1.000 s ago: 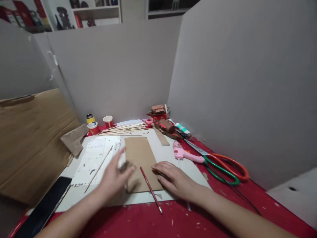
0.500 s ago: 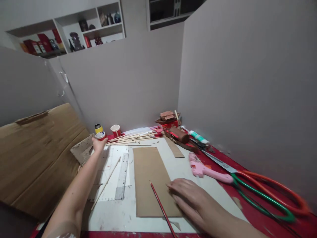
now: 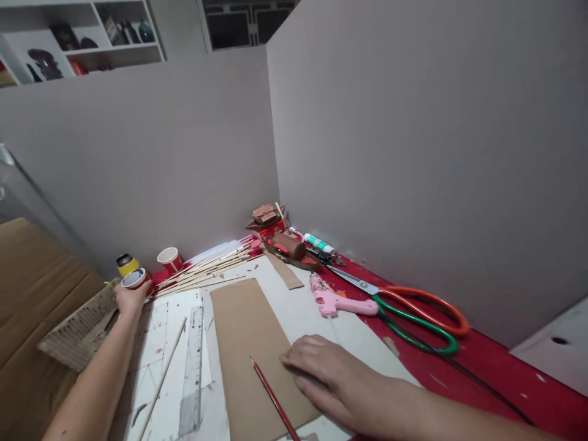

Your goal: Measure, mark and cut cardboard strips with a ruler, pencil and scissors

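At the far left, my left hand (image 3: 131, 299) is wrapped around a red-and-white paper cup (image 3: 146, 286) with something blue standing in it. My right hand (image 3: 316, 373) lies palm down over the right edge of a brown cardboard strip (image 3: 248, 324), its fingers slightly bent and the thumb apart from them. A red pencil (image 3: 274, 398) rests on the strip, left of that hand, its point facing away. Further left are a clear ruler (image 3: 192, 367) and a thin wooden stick (image 3: 163, 376), lying on a sheet of paper with drawn lines (image 3: 154, 324).
Behind the cup are a yellow jar (image 3: 127, 264) and another paper cup (image 3: 169, 261). Wooden sticks (image 3: 206, 269) lie along the back. On the right are a pink glue gun (image 3: 342, 303) and large scissors (image 3: 367, 286). A cardboard sheet (image 3: 32, 318) leans at left.
The view has swung right, so everything sits further left in it. My left hand stays on the cup, and my right hand remains on the cardboard strip.
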`<state>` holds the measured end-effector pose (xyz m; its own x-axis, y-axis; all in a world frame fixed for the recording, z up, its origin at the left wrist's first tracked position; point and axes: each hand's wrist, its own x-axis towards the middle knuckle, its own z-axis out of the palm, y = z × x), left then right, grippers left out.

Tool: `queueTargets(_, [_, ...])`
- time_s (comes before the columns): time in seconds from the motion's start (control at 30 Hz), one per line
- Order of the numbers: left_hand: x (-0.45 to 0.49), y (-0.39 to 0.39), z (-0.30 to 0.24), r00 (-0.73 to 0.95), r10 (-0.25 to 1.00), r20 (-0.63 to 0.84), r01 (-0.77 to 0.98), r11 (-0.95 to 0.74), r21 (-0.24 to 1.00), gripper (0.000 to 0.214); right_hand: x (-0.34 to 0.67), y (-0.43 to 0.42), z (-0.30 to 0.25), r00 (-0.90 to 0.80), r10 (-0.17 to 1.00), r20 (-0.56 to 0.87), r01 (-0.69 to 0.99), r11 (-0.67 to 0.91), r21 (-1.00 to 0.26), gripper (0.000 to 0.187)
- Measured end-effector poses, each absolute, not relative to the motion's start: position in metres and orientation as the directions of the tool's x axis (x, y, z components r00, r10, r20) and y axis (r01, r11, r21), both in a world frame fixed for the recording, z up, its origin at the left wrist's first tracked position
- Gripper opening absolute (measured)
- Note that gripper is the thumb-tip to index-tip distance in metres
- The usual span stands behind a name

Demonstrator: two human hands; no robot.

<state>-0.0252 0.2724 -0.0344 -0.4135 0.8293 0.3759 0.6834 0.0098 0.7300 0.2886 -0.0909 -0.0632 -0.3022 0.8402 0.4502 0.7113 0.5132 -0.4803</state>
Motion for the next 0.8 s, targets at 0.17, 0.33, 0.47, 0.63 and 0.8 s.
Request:
queueTargets(0.17, [-0.027,0.264,-0.02,-0.43,0.824,0.369,0.583,-0.059,0.81,0.041,0.289,-0.091,-0.066,-0.28,0.828,0.486,0.697,0.524,-0.49,0.032])
queueTargets(0.33, [-0.011,0.237,0.0,-0.237,0.875,0.423,0.483,-0.272,0.832,0.069,0.292,-0.094,-0.064,-0.123,0.869,0.478,0.598,0.45,-0.664,0.028])
queueTargets(0.47, [0.026,0.181,0.011,0.097,0.924,0.369,0.35,-0.379,0.857,0.068,0.297,-0.095,-0.035,0.094,0.97,0.224,0.347,0.179,-0.921,0.035])
queueTargets(0.63, [0.078,0.098,0.021,0.584,0.786,0.202,0.163,-0.358,0.92,0.065,0.311,-0.076,0.018,0.206,0.975,0.08,0.032,0.075,-0.997,0.053])
queueTargets(0.8, [0.113,0.055,0.019,0.806,0.584,0.094,0.126,-0.324,0.938,0.054,0.326,-0.049,0.029,0.202,0.976,0.083,-0.139,0.113,-0.984,0.06])
